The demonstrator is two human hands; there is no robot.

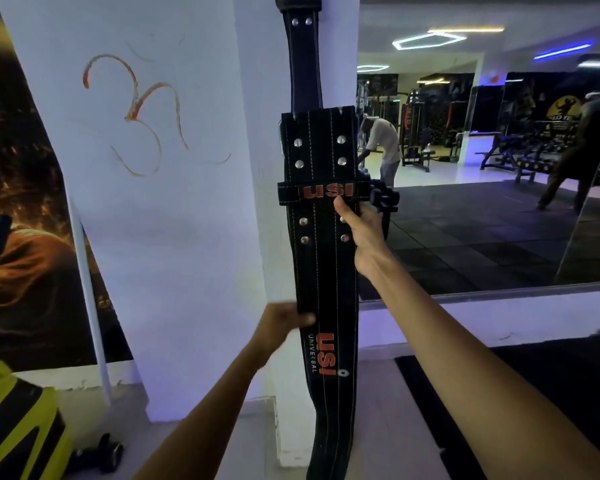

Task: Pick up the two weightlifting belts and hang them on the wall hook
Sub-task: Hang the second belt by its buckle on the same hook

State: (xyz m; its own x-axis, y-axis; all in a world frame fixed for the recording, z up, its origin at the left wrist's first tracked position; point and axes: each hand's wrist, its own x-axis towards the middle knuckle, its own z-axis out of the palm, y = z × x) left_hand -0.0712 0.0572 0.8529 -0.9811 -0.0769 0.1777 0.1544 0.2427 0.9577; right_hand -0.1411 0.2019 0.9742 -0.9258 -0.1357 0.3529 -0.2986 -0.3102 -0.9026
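A black weightlifting belt (323, 271) with orange USI lettering and silver rivets stands upright against the white pillar (174, 209). My right hand (359, 225) grips its right edge just under the belt loop. My left hand (279, 323) holds its left edge lower down, near the vertical USI logo. Behind and above it a second black belt (305, 67) hangs down the pillar from the top of the view. The hook itself is out of view above.
A large wall mirror (482, 202) to the right reflects the gym, its benches and a bent-over person. A poster (21, 202) covers the wall at left. A yellow and black object (14, 427) sits at bottom left, with a small dark item (101, 453) on the floor.
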